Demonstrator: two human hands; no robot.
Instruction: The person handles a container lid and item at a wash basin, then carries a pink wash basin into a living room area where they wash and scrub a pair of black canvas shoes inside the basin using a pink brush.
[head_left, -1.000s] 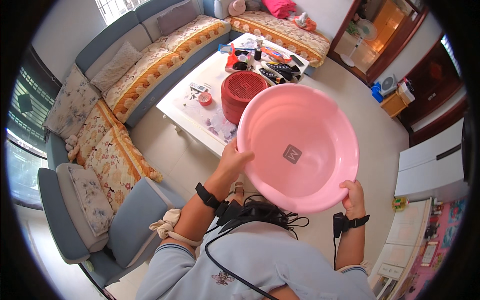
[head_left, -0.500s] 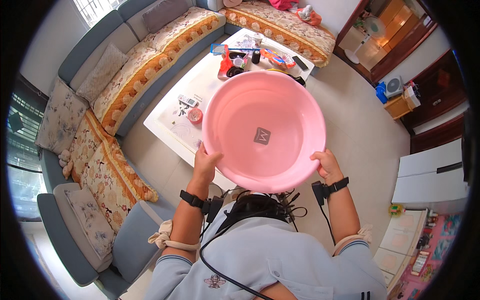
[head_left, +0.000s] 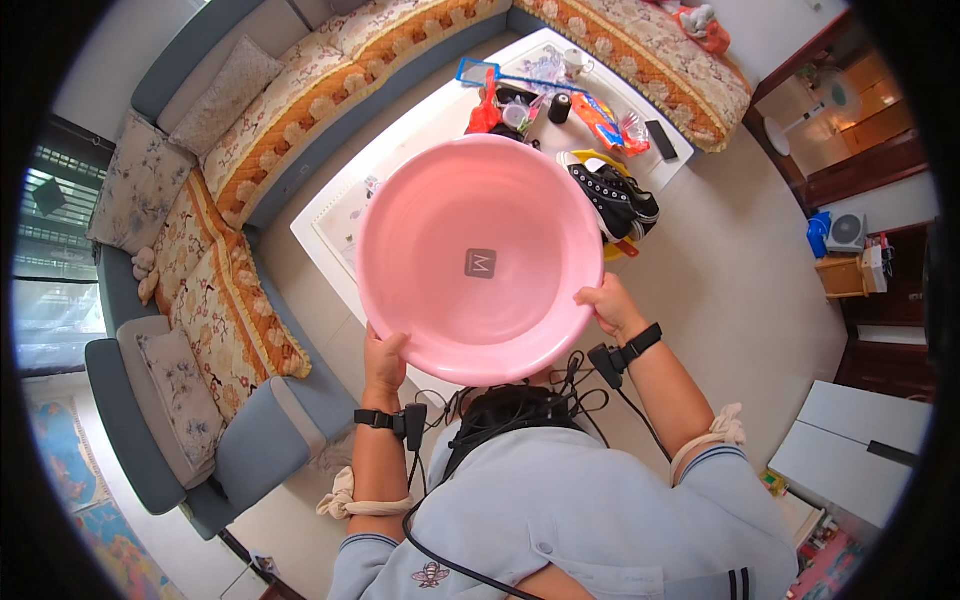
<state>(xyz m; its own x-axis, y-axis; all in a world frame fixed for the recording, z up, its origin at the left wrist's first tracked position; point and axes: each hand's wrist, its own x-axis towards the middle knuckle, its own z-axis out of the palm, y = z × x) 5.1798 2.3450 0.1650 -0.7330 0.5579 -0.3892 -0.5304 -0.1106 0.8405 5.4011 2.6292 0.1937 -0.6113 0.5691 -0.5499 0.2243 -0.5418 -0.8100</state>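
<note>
A large round pink plastic basin (head_left: 480, 205) is held up in front of me, its inside facing me and a small grey square label (head_left: 480, 264) on its bottom. It holds nothing. My left hand (head_left: 384, 360) grips the rim at the lower left, thumb over the edge. My right hand (head_left: 612, 304) grips the rim at the right, also with its thumb on top. The other fingers of both hands are mostly hidden behind the basin. Part of the white coffee table (head_left: 325, 215) is covered by the basin.
Black sneakers (head_left: 612, 200), a dark bottle-like item (head_left: 560, 108), a blue-framed net (head_left: 478, 72) and a black phone (head_left: 661, 141) are on the table's right and far parts. A sofa (head_left: 240, 310) curves around the left and back. Black cables (head_left: 580, 395) hang near my waist.
The basin and both hands have moved left in the view. The room has shifted as my view turned, and the black sneakers now show beyond the basin's right edge.
</note>
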